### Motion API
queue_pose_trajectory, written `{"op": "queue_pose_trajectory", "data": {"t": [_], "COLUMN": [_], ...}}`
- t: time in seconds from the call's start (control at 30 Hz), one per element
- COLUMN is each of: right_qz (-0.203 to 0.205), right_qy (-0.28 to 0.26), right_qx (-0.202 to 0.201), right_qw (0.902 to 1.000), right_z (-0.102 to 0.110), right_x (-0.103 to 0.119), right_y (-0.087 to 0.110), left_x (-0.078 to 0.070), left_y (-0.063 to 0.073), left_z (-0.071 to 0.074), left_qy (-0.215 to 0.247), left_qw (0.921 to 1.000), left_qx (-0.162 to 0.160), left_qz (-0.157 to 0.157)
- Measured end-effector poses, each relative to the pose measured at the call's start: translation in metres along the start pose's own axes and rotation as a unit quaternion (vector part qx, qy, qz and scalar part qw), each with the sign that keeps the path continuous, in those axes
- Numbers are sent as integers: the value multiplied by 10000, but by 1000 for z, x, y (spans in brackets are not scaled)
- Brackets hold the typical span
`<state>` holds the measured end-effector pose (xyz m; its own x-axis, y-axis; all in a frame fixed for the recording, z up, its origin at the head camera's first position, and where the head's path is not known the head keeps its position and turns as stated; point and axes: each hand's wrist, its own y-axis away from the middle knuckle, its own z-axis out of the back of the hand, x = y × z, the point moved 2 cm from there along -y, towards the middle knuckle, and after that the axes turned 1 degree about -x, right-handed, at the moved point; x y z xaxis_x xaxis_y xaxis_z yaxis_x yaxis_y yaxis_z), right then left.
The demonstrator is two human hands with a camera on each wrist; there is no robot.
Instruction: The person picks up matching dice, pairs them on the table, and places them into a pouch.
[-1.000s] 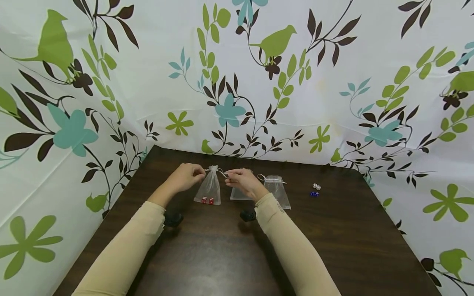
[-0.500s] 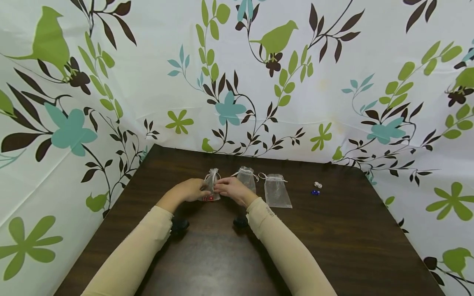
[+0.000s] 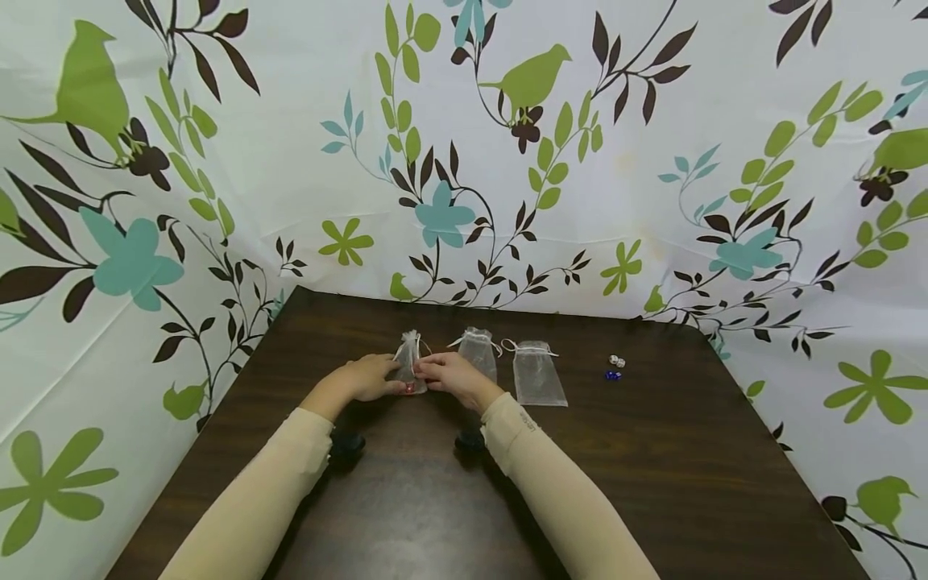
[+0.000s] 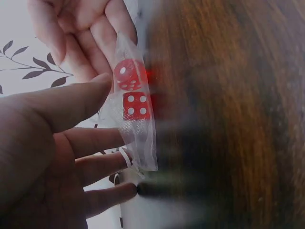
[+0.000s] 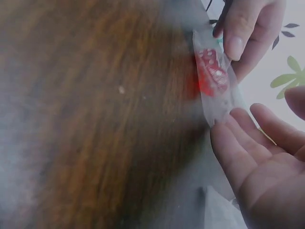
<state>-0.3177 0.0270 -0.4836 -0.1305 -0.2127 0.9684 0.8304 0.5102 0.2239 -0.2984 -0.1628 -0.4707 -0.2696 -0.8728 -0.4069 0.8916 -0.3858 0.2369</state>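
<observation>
A small sheer white drawstring bag (image 3: pixel 408 366) lies at the far left-centre of the dark table, its gathered top toward the wall. Inside it, two red dice (image 4: pixel 136 106) with white pips show through the mesh. My left hand (image 3: pixel 370 377) is at the bag's left side; in the left wrist view its fingers are spread along the bag, with the thumb tip near the dice. My right hand (image 3: pixel 453 376) is at the bag's right side. In the right wrist view its fingers extend loosely, with fingertips at the bag's edge and the thumb apart from them.
Two more sheer drawstring bags lie flat to the right, one bag (image 3: pixel 478 350) close behind my right hand and another bag (image 3: pixel 538 374) beside it. Farther right are white dice (image 3: pixel 617 362) and blue dice (image 3: pixel 613 375). A patterned curtain (image 3: pixel 442 266) hangs behind the table (image 3: pixel 652 451).
Both hands left the bag's drawstring ends and came down to its sides, nearer the dice. The bag looks shorter and narrower, and the middle bag behind my right hand now shows more.
</observation>
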Motion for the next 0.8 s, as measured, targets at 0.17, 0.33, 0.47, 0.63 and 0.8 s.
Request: {"op": "queue_pose_trajectory", "data": {"t": [0.17, 0.33, 0.47, 0.63, 0.8], "right_qz": [271, 396, 459, 350, 29], "right_qy": [48, -217, -414, -580, -823], "right_qx": [-93, -202, -295, -673, -1293], "right_qw": [9996, 9988, 9977, 9954, 9882], "right_z": [7, 25, 46, 72, 92], "right_x": [3, 6, 3, -1, -1], "right_y": [14, 31, 43, 50, 53], "left_x": [5, 9, 7, -9, -35], "left_y": [0, 2, 3, -1, -12], "left_z": [3, 11, 19, 26, 28], "left_qy": [358, 457, 433, 177, -30], "left_qw": [9987, 9979, 9965, 9865, 9791], "left_qx": [-58, -233, -592, -1494, -1839], "left_qz": [-346, -398, -393, -652, -868]}}
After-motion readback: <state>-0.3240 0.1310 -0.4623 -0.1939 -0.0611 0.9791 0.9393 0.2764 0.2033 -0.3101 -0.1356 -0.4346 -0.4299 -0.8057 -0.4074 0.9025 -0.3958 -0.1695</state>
